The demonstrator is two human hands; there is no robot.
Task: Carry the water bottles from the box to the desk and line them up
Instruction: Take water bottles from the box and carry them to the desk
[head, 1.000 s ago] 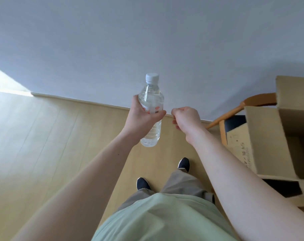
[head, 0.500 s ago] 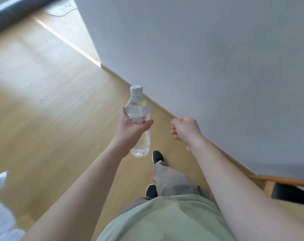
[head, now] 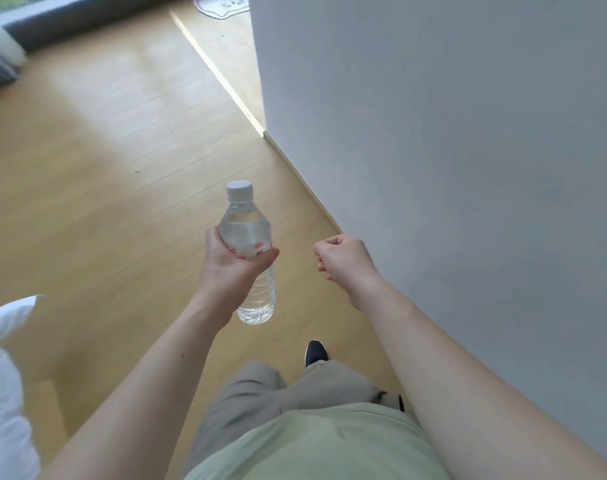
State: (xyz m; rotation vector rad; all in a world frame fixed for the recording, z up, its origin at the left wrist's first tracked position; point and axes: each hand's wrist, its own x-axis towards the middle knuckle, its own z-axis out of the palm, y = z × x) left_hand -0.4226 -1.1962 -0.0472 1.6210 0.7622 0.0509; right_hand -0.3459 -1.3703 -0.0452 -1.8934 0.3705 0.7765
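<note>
A clear water bottle (head: 252, 233) with a white cap stands upright in my left hand (head: 231, 268), which grips it round the middle, in front of my body above the wooden floor. My right hand (head: 343, 258) hangs beside it to the right with its fingers curled into a fist and holds nothing. Neither the box nor the desk is in view.
A grey wall (head: 451, 150) runs along my right side, its corner ahead. Wooden floor (head: 104, 150) stretches ahead and to the left. White bedding (head: 4, 375) lies at the lower left. A small mat (head: 222, 5) lies on the floor past the wall's corner.
I have turned left and walked along the wall. The cardboard box and the chair have dropped out of view. The bottle stays in my left hand.
</note>
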